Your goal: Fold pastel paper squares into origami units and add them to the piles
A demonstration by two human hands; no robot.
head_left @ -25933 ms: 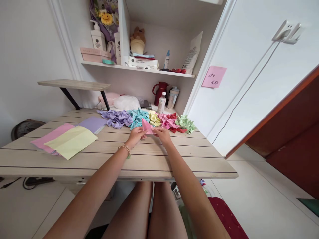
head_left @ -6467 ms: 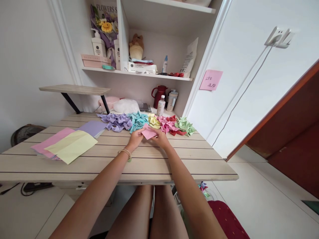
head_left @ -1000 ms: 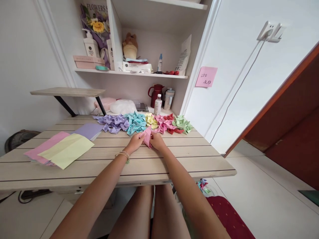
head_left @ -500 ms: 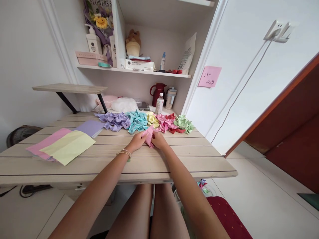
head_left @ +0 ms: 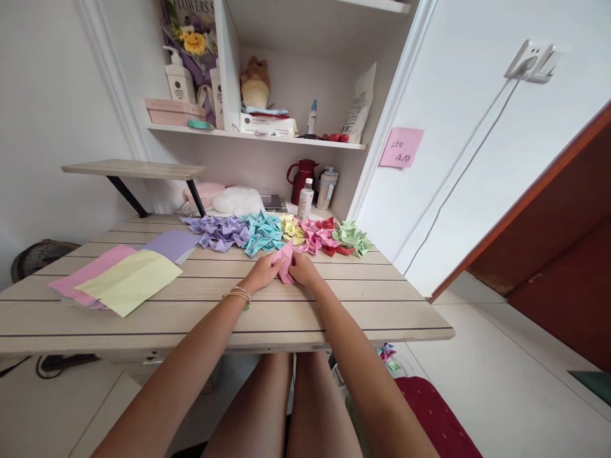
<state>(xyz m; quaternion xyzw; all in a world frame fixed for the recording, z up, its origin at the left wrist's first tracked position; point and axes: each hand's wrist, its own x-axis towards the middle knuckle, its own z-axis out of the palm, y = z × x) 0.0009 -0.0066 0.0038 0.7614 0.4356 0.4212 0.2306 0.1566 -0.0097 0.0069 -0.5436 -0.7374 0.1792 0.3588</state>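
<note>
A partly folded sheet of pink origami paper [head_left: 285,262] stands between my two hands at the middle of the table. My left hand [head_left: 262,271] pinches its left side, and a bracelet circles that wrist. On the right edge, my right hand [head_left: 304,268] is closed around the paper, its fingertips partly hidden. Just beyond lie piles of folded paper pieces: purple [head_left: 220,232], blue [head_left: 263,233], yellow [head_left: 292,229], pink and red [head_left: 321,235], and light green [head_left: 352,238].
Loose yellow sheets [head_left: 131,280] and a purple stack [head_left: 172,244] lie at left, below a small raised shelf [head_left: 133,168]. Behind the piles stand a bottle [head_left: 305,200], a red jug [head_left: 301,178] and a tumbler [head_left: 327,189]. The table's front edge [head_left: 382,337] is close to my legs.
Almost nothing differs. Both hands keep hold of the pink paper in the same place, with at most a slight shift of the paper.
</note>
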